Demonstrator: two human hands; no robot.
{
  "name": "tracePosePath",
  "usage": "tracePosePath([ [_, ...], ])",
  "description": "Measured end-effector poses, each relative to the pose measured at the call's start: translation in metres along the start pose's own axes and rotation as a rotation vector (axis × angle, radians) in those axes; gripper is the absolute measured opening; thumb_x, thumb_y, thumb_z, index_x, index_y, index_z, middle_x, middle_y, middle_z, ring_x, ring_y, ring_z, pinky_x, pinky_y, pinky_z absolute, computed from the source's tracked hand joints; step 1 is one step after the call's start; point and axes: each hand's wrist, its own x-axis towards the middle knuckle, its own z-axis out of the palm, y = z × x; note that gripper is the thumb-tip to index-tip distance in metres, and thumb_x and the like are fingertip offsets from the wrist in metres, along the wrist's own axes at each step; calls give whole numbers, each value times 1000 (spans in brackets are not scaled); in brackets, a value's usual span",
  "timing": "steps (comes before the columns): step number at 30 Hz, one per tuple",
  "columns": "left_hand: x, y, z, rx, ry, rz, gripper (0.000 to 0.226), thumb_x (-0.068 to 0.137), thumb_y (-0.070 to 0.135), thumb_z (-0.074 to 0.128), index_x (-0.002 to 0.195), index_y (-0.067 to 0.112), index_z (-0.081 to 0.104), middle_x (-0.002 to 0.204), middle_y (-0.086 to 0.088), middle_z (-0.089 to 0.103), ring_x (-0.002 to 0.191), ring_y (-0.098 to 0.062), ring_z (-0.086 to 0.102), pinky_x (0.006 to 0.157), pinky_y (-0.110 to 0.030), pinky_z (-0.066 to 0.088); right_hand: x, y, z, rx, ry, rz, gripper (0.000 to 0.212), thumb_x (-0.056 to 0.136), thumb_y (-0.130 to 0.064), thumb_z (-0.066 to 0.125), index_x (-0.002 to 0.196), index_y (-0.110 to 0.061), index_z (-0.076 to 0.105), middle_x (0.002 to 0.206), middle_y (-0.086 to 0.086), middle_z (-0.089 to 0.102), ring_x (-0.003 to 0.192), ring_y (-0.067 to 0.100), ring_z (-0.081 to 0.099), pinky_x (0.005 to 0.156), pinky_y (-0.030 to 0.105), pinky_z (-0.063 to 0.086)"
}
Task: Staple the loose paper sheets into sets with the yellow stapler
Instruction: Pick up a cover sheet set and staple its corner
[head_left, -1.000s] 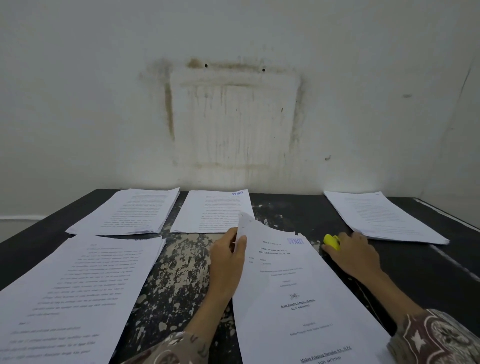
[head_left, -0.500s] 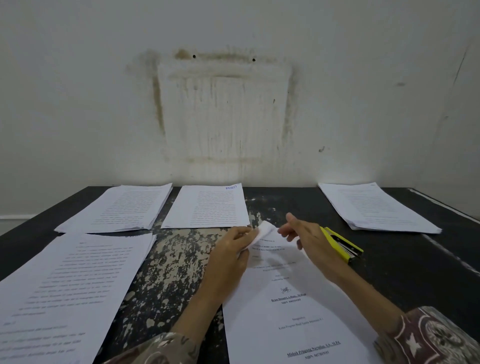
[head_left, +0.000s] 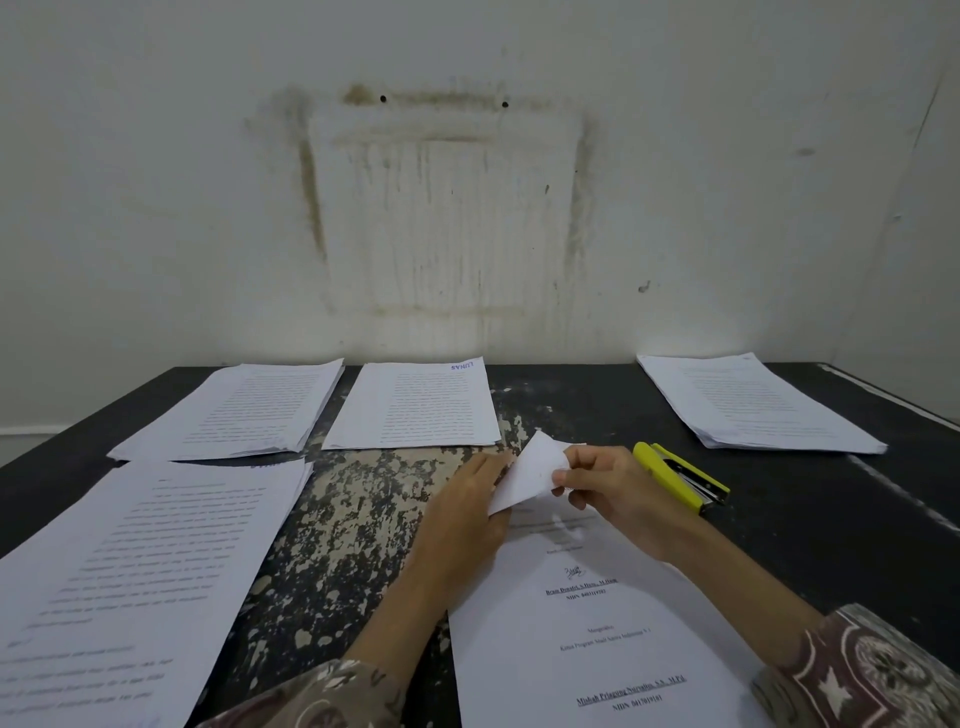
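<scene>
Head view: left hand (head_left: 470, 512) and right hand (head_left: 610, 486) pinch the folded far corner of thin, floppy near sheets (head_left: 587, 623), seemingly several, best stapled there; yellow stapler (head_left: 680, 476) lies right.

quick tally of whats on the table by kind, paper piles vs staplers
paper piles: 5: far left, far middle, far right, near left, and the one in both hands
yellow stapler: 1
total: 6
</scene>
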Motion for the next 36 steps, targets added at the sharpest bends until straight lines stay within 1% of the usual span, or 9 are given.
tracePosePath([
  [5,-3,3,-2,-36,-11,-20,38,89,14,53,127,16,50,117,5,57,101,-12,53,84,-27,46,0,3,-3,-6,-13,-20,19,85,1,57,71,-8,65,68,5,59,60,14,41,59,22,35],
  [9,2,-1,-1,-75,-62,-53,36,85,13,57,121,14,56,109,1,62,94,-15,56,79,-34,50,2,5,-5,11,-22,-41,9,84,-2,61,75,-3,63,70,6,57,60,13,42,57,19,37],
  [13,1,1,-2,-133,-111,-79,13,90,10,50,94,4,61,93,-5,67,80,-21,62,62,-38,54,4,3,-8,101,80,-62,15,86,1,57,76,-3,67,68,5,61,62,12,49,56,20,39],
  [18,1,5,-6,-173,-91,-88,19,95,6,43,83,2,57,76,4,61,61,-10,57,52,-26,51,4,-3,-8,89,134,-105,17,88,-9,56,77,-8,68,74,0,66,73,11,57,62,23,44],
  [21,3,12,-15,-266,-36,-126,24,94,3,46,72,10,54,60,10,48,50,2,52,46,-9,37,6,-8,-12,39,261,-154,14,88,-12,56,81,-6,67,80,1,65,78,12,56,68,23,44],
  [26,10,24,-39,-549,34,-299,23,92,5,48,72,8,57,67,0,62,55,-12,61,45,-13,46,10,-9,-42,-264,538,-206,13,88,-13,60,97,-22,59,111,1,53,103,17,53,86,27,45],
  [29,21,35,-56,-613,122,-294,24,92,4,49,73,15,60,70,1,65,51,-2,63,44,-14,48,2,-19,-59,-214,456,-19,30,90,-19,57,119,-17,50,118,0,49,108,16,50,90,29,43],
  [32,40,40,-66,-695,240,-303,24,91,4,50,75,16,61,74,0,66,55,-5,64,46,-16,49,-5,-20,-78,-115,201,235,28,93,-25,51,112,-6,56,117,10,61,102,23,59,81,30,48],
  [36,72,43,-64,-772,420,-393,12,91,4,50,86,9,60,78,4,62,66,-10,59,49,-13,49,-14,-19,-101,-62,7,318,24,94,-13,47,113,-6,59,117,13,64,106,27,61,83,36,52],
])
